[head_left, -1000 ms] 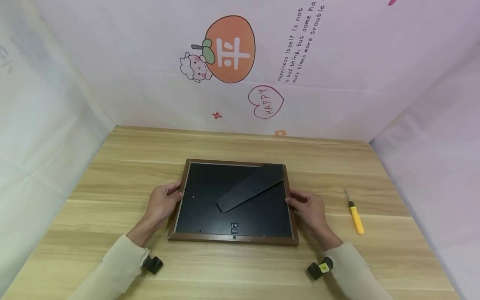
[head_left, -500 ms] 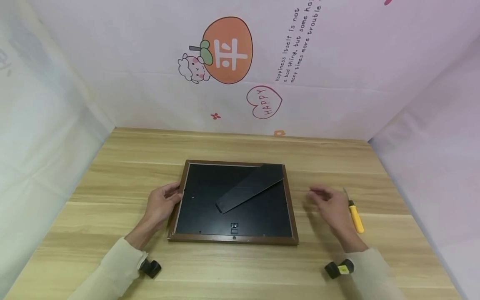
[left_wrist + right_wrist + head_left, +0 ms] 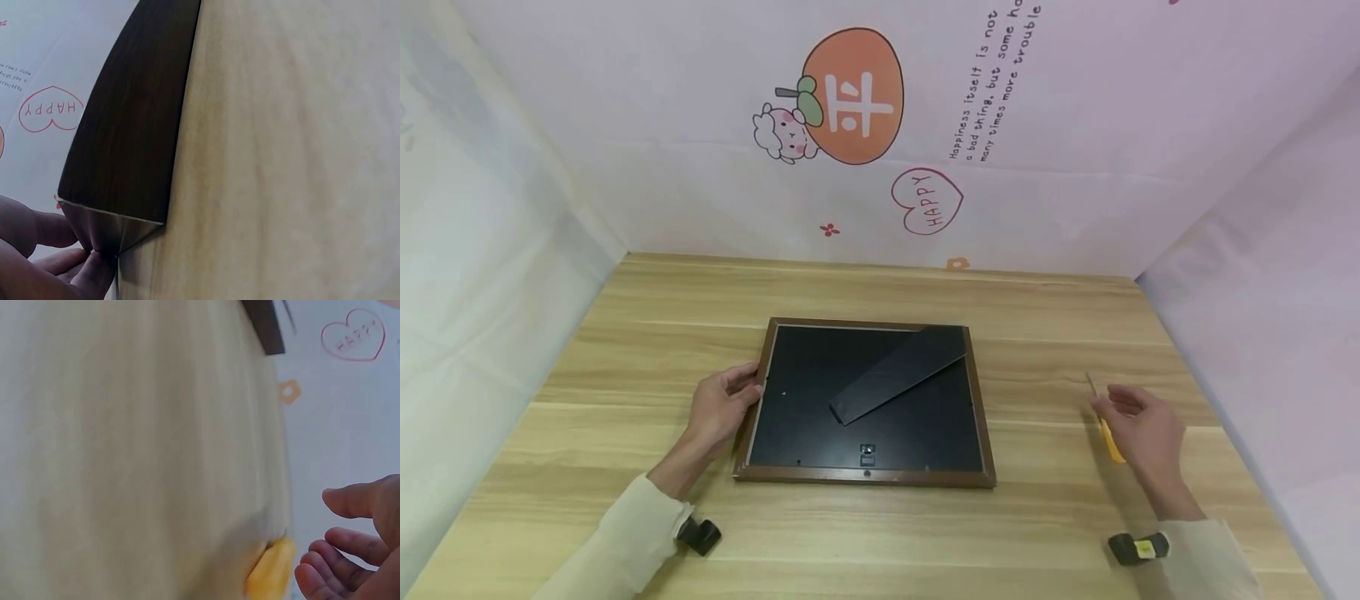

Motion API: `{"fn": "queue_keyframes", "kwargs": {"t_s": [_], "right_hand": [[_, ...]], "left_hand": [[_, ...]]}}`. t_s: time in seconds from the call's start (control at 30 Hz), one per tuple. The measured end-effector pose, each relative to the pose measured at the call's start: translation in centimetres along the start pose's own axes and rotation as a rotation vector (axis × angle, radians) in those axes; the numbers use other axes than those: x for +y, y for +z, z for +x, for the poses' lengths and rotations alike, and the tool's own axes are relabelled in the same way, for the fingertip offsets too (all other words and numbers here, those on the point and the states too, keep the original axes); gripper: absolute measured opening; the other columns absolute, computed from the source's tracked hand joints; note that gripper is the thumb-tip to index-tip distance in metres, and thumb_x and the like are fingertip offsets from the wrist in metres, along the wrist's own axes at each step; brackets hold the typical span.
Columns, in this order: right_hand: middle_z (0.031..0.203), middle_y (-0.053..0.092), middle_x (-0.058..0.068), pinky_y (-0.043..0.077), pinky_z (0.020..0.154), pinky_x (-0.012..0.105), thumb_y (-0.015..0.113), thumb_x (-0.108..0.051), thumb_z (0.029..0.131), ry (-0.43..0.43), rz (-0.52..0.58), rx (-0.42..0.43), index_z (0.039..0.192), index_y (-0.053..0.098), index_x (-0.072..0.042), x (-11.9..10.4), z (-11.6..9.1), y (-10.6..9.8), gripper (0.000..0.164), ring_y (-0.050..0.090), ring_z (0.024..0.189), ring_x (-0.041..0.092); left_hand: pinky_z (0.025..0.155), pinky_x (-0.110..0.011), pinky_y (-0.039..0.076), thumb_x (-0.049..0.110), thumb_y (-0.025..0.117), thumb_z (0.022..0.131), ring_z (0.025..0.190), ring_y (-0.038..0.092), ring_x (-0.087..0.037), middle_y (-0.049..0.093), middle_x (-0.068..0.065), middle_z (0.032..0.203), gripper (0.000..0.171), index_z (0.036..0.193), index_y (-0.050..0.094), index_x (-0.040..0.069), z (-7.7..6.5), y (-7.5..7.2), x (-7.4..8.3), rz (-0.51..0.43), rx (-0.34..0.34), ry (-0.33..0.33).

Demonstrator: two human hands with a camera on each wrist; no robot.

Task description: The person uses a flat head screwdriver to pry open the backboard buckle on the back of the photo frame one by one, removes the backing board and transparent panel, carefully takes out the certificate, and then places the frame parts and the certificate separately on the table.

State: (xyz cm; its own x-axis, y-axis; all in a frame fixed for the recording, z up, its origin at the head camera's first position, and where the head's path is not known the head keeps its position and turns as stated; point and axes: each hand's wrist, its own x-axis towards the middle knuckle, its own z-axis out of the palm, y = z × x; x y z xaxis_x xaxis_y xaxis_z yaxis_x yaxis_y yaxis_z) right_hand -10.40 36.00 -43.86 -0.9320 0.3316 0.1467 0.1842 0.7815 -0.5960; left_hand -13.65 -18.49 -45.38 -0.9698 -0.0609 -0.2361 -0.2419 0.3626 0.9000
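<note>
A brown wooden picture frame [image 3: 865, 477] lies face down on the table, its black backing [image 3: 812, 367] showing. A black stand leg [image 3: 902, 379] slants across that backing. At the left edge my left hand [image 3: 718, 408] grips the frame, thumb on the rim and fingers against the side; the left wrist view shows the dark frame side [image 3: 125, 119] above the fingertips. My right hand [image 3: 1146, 425] hovers beside and partly over a yellow-handled screwdriver [image 3: 1110, 443]. In the right wrist view its thumb and fingers are spread apart, with the yellow handle [image 3: 272, 575] just outside them.
The wood-grain table [image 3: 880, 533] carries the frame in its middle and the screwdriver to the right. White printed sheets [image 3: 700, 200] stand along the back and both sides. A black wrist camera [image 3: 700, 536] sits on each sleeve.
My right hand has let go of the frame's right edge and moved right to the screwdriver. The left hand and the frame have stayed in place.
</note>
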Motion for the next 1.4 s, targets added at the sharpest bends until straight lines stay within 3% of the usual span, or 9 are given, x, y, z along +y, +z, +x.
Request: {"fn": "queue_keyframes", "kwargs": {"t_s": [0.13,0.23,0.47,0.63,0.73,0.9,0.97,1.23,1.4], "right_hand": [[0.112,0.068,0.028,0.051,0.07,0.026,0.075,-0.035,0.087,0.036,-0.087,-0.042,0.118,0.063,0.006,0.9,-0.3,-0.1,0.052,0.067,0.075,0.01],[0.109,0.068,0.028,0.051,0.067,0.034,0.076,-0.033,0.086,0.055,-0.124,-0.089,0.116,0.062,0.007,1.3,-0.5,0.0,0.052,0.069,0.083,0.032],[0.096,0.073,0.022,0.045,0.049,0.022,0.077,-0.026,0.085,0.118,-0.13,-0.109,0.108,0.07,0.004,1.5,-0.5,0.1,0.038,0.06,0.064,0.006],[0.095,0.075,0.019,0.04,0.056,0.02,0.074,-0.024,0.087,-0.002,-0.139,-0.041,0.105,0.074,-0.002,0.5,-0.6,0.0,0.028,0.061,0.068,0.005],[0.096,0.075,0.02,0.04,0.059,0.017,0.074,-0.024,0.087,-0.079,-0.1,0.0,0.104,0.075,-0.004,-1.6,-0.5,-0.2,0.026,0.059,0.07,-0.002],[0.102,0.074,0.022,0.047,0.056,0.008,0.076,-0.023,0.087,-0.159,0.07,-0.031,0.107,0.074,-0.003,-6.4,-0.6,0.1,0.029,0.05,0.07,-0.022],[0.103,0.074,0.021,0.049,0.058,0.006,0.076,-0.021,0.087,-0.225,0.11,-0.047,0.107,0.074,-0.003,-8.1,-0.7,0.5,0.027,0.052,0.074,-0.022],[0.106,0.074,0.015,0.052,0.069,0.009,0.076,-0.014,0.087,-0.431,0.164,-0.192,0.106,0.075,-0.005,-14.1,-1.4,3.8,0.022,0.071,0.091,0.027],[0.105,0.074,0.008,0.057,0.069,0.02,0.077,-0.014,0.086,-0.503,0.187,-0.3,0.105,0.076,-0.01,-17.2,-2.0,6.0,0.02,0.068,0.088,0.02]], "left_hand": [[0.1,-0.027,0.05,0.008,0.056,0.099,0.129,0.054,-0.034,0.054,-0.024,0.14,0.046,0.144,0.046,0.001,0.1,0.0,-0.1,-0.008,0.005,0.005],[0.099,-0.027,0.051,0.008,0.056,0.098,0.128,0.055,-0.033,0.055,-0.023,0.139,0.046,0.143,0.047,0.001,0.1,-0.1,-0.1,-0.014,0.01,0.0],[0.097,-0.025,0.052,0.009,0.056,0.099,0.127,0.056,-0.033,0.056,-0.022,0.138,0.046,0.144,0.047,0.003,0.0,-0.3,-0.4,-0.006,0.004,-0.002],[0.097,-0.027,0.052,0.008,0.056,0.098,0.126,0.057,-0.033,0.056,-0.022,0.138,0.046,0.144,0.047,0.002,0.0,-0.2,-0.5,0.0,0.005,0.006],[0.098,-0.028,0.052,0.009,0.056,0.098,0.126,0.057,-0.033,0.057,-0.021,0.138,0.046,0.143,0.048,0.003,0.1,-0.2,-0.5,0.003,0.008,0.005],[0.099,-0.029,0.051,0.009,0.057,0.098,0.126,0.058,-0.031,0.057,-0.02,0.137,0.046,0.143,0.049,0.003,0.1,-0.3,-0.4,0.008,0.015,-0.004],[0.099,-0.029,0.051,0.009,0.058,0.098,0.126,0.058,-0.031,0.058,-0.02,0.137,0.046,0.143,0.049,0.004,0.1,-0.2,-0.3,0.012,0.018,-0.006],[0.1,-0.029,0.051,0.008,0.057,0.098,0.126,0.057,-0.03,0.058,-0.02,0.137,0.046,0.143,0.049,0.004,0.2,-0.3,-0.2,-0.011,0.011,-0.005],[0.1,-0.031,0.051,0.007,0.057,0.098,0.125,0.057,-0.03,0.058,-0.02,0.137,0.046,0.143,0.049,0.004,0.3,-0.3,-0.3,-0.01,0.011,0.002]]}}
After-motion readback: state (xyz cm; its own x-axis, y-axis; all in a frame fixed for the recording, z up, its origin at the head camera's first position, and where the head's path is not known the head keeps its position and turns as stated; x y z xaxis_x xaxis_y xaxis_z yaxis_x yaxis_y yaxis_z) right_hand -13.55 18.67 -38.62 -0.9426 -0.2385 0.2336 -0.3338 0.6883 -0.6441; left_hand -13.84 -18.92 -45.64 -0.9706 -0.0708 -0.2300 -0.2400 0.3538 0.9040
